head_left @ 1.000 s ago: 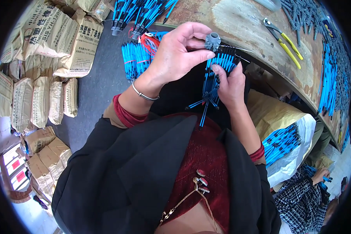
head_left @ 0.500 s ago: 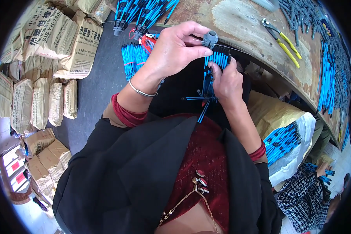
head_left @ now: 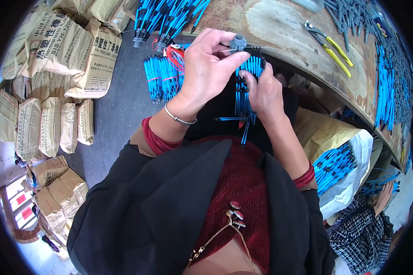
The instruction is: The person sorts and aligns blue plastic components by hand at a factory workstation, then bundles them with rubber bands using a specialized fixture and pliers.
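Observation:
Near the table's front edge, my left hand [head_left: 207,64] pinches a grey ribbed plastic fitting [head_left: 238,42] between thumb and fingers. A thin wire-like strand [head_left: 258,48] runs across beside the fitting. Just below it, my right hand [head_left: 265,89] is closed around a bundle of blue rods with black ends [head_left: 251,67], its thumb pressed on the near side. Several more blue rods [head_left: 244,120] hang or lie crosswise below this bundle, over my lap. Whether the fitting touches the rods is hard to make out.
On the wooden table [head_left: 280,27] lie yellow-handled pliers [head_left: 337,52] and heaps of grey parts [head_left: 348,16]. Tied blue bundles [head_left: 163,78] are at left, a white sack of rods [head_left: 335,167] at right. Paper sacks [head_left: 55,41] stand far left; a co-worker's hand [head_left: 384,197] shows lower right.
Both my hands, with fitting and bundle, have shifted slightly left. The blue rods below have swung a little. At lower right the co-worker's hand and rods have moved.

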Demonstrator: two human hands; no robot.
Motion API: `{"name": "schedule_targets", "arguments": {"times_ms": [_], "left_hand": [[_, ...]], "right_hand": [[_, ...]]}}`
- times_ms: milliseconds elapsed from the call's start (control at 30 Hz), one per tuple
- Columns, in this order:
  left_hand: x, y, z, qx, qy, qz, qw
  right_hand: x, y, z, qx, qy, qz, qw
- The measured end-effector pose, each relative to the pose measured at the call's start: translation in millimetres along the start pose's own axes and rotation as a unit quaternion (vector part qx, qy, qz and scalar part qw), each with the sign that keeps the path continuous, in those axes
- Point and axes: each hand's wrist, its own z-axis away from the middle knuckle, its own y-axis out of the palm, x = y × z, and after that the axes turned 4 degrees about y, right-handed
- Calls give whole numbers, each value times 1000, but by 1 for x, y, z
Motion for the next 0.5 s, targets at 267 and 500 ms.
{"name": "schedule_targets", "arguments": {"times_ms": [267,500], "left_hand": [[-7,-14,-3,78,-81,214,970],[2,-31,-7,163,-79,282,942]], "right_hand": [[-9,-11,-2,59,-14,-104,993],[-7,-20,-13,138,-40,-72,987]]}}
